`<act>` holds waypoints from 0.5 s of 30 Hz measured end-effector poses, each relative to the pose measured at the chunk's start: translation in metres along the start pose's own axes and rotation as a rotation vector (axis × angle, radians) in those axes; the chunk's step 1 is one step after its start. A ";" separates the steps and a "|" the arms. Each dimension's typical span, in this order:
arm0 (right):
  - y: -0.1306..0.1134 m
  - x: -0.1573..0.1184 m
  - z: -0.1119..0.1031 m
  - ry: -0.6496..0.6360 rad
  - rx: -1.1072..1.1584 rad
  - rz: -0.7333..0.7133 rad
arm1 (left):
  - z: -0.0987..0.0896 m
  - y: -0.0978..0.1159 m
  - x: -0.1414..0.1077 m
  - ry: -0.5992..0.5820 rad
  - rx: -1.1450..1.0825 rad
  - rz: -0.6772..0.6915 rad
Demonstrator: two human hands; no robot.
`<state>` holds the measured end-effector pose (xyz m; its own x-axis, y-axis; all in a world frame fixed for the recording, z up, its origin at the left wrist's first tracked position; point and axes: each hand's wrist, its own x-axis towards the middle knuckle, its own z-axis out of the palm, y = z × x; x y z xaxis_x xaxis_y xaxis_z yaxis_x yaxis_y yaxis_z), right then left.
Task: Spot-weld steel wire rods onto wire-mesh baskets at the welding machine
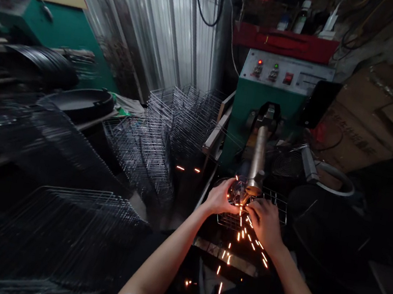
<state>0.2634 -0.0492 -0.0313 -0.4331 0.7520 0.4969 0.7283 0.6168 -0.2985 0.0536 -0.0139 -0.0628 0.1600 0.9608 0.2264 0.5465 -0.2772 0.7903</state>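
Spanning left to right under a cylindrical welding arm [259,152], right of centre: wire grid [279,205], between both hands.
Left hand [220,198] half-open, thumb spread; right hand [264,221] curled inward; both equally near; what each grips is hidden.

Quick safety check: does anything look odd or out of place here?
Yes: orange sparks spray down beside the left hand and right hand, below the metal cylinder. That looks odd because neither hand wears a glove.

Sparks [238,236] glow orange, wire panel [278,200] gridded, machine [244,106] green.
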 end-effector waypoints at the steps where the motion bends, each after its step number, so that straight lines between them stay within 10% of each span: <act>1: 0.002 0.001 -0.002 -0.012 0.035 0.006 | -0.001 -0.001 0.000 0.000 0.012 0.018; 9: 0.082 0.042 -0.049 0.008 0.193 0.186 | -0.044 -0.039 0.027 -0.108 -0.003 -0.038; 15: 0.135 0.079 -0.040 -0.467 0.323 0.337 | -0.042 -0.061 0.048 -0.284 0.000 -0.017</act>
<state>0.3481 0.0841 0.0004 -0.4467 0.8933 -0.0504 0.6998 0.3137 -0.6418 -0.0066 0.0492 -0.0760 0.3749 0.9260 0.0440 0.5513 -0.2609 0.7925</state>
